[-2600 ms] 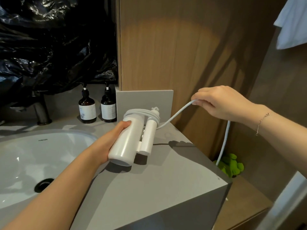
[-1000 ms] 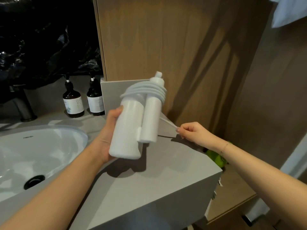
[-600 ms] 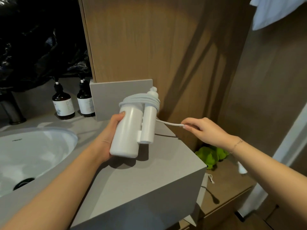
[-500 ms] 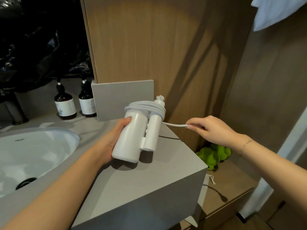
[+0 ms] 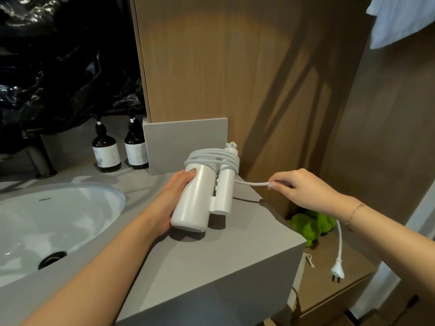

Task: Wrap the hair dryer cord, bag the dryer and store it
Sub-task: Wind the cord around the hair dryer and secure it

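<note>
My left hand (image 5: 173, 198) grips the white hair dryer (image 5: 196, 196) by its barrel, just above the grey counter (image 5: 211, 255). The handle is folded against the barrel. Several turns of the white cord (image 5: 211, 157) circle the dryer's top end. My right hand (image 5: 299, 189) pinches the free cord a short way right of the dryer, holding it taut. Beyond that hand the cord drops down, and the plug (image 5: 337, 270) hangs below my right wrist over a low wooden shelf.
A white sink (image 5: 47, 222) lies to the left. Two brown pump bottles (image 5: 118, 149) stand behind it beside a grey upstand. A wooden panel rises behind the counter. A green plush toy (image 5: 310, 225) lies on the wooden shelf (image 5: 329, 290) at lower right. A white towel (image 5: 400, 17) hangs top right.
More turns of cord went around the dryer since the earliest frame. My right hand came back to pinch the cord near the dryer, and the plug end has come into view.
</note>
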### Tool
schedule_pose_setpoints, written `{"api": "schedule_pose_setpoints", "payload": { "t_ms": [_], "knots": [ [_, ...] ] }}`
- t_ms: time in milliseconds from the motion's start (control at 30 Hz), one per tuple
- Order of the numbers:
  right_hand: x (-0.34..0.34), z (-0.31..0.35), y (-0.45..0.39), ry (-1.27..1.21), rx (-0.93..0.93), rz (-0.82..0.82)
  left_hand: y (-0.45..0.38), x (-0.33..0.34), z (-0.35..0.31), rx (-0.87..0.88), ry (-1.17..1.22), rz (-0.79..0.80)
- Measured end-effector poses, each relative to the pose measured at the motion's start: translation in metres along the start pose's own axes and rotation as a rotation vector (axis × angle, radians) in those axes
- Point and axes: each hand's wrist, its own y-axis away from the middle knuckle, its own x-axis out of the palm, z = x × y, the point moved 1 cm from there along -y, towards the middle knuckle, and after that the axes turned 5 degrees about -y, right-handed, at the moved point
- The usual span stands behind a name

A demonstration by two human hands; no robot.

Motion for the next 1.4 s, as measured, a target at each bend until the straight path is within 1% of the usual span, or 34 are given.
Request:
{"api": "schedule_pose_setpoints", "payload": {
  "t_ms": [133, 200, 333, 433, 500, 633, 700, 833, 900, 933, 967, 1067, 1133, 1233, 1333, 1400],
  "knots": [
    [-0.01, 0.006, -0.001, 0.011, 0.002, -0.085, 0.001, -0.003, -0.002, -0.038, 0.001, 0.01],
    [-0.017, 0.008, -0.003, 0.056, 0.011, -0.12, 0.002, -0.003, -0.003, -0.051, 0.019, 0.023],
    [-0.026, 0.01, -0.005, 0.121, 0.03, -0.166, 0.002, -0.002, -0.009, -0.059, 0.162, -0.001],
    [-0.022, 0.016, -0.003, 0.123, 0.024, -0.134, 0.001, -0.005, -0.014, -0.061, 0.293, -0.02],
    [-0.02, 0.025, -0.003, 0.111, 0.01, -0.123, 0.002, -0.007, -0.016, -0.065, 0.315, -0.022],
    [-0.026, 0.041, -0.001, 0.026, -0.017, -0.04, 0.004, -0.01, -0.012, -0.053, 0.227, -0.052],
    [-0.034, 0.043, 0.001, -0.012, -0.036, -0.008, 0.005, -0.011, -0.011, -0.046, 0.184, -0.04],
    [-0.06, 0.037, 0.006, 0.026, -0.038, 0.115, 0.008, -0.012, -0.012, -0.042, 0.125, -0.062],
    [-0.071, 0.04, 0.009, 0.125, -0.1, 0.16, 0.008, -0.014, -0.012, -0.053, 0.1, -0.084],
    [-0.075, 0.044, 0.01, 0.206, -0.155, 0.158, 0.007, -0.016, -0.012, -0.055, 0.073, -0.089],
    [-0.079, 0.05, 0.011, 0.296, -0.228, 0.128, 0.007, -0.017, -0.011, -0.053, 0.03, -0.086],
    [-0.089, 0.074, 0.01, 0.527, -0.544, -0.062, 0.007, -0.018, -0.01, -0.058, -0.078, -0.069],
    [-0.097, 0.09, 0.005, 0.643, -0.698, -0.116, 0.008, -0.015, -0.011, -0.063, -0.111, -0.059],
    [-0.096, 0.107, -0.006, 0.752, -0.812, -0.133, 0.011, -0.011, -0.015, -0.032, -0.175, -0.052],
    [-0.087, 0.124, -0.018, 0.764, -0.887, -0.079, 0.014, -0.007, -0.018, -0.008, -0.245, -0.031],
    [-0.082, 0.136, -0.025, 0.75, -0.924, -0.071, 0.016, -0.006, -0.019, -0.004, -0.291, -0.021]
  ]
}}
